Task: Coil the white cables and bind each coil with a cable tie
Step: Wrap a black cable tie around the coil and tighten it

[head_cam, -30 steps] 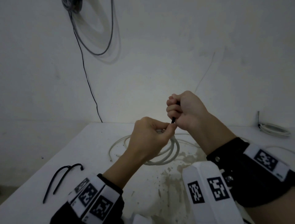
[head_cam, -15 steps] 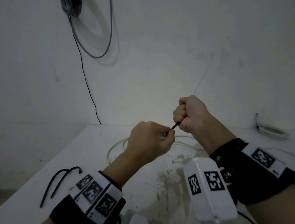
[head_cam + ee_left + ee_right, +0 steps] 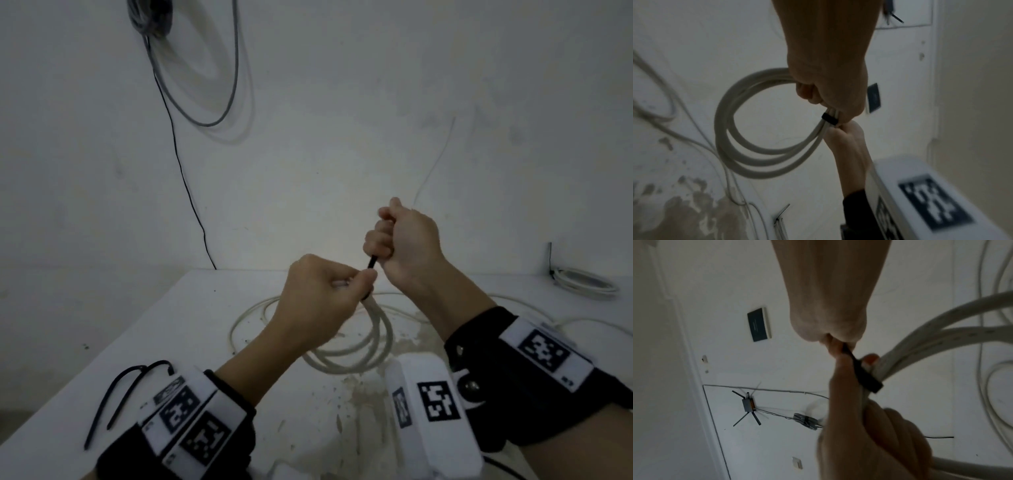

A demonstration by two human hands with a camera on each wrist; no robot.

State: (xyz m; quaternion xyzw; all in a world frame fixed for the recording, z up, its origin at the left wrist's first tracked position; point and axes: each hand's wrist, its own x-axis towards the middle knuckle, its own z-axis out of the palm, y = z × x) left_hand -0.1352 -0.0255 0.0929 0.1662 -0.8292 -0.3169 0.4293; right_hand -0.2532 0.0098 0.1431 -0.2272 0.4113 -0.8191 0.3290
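The left hand (image 3: 320, 301) grasps the coil (image 3: 764, 141) at the tie (image 3: 863, 373); the right hand (image 3: 404, 246), just above, clenches the tie's tail, which runs up-right.

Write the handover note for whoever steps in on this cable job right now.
Left hand: grips the white coil at the black cable tie.
Right hand: fist around the tie's tail, drawn up and away from the coil.
Done: cable coiled, tie looped around the strands; another coil lies at the table's far right.
Left: finish cinching. Loose white cable remains on the table; spare ties lie near the left edge.
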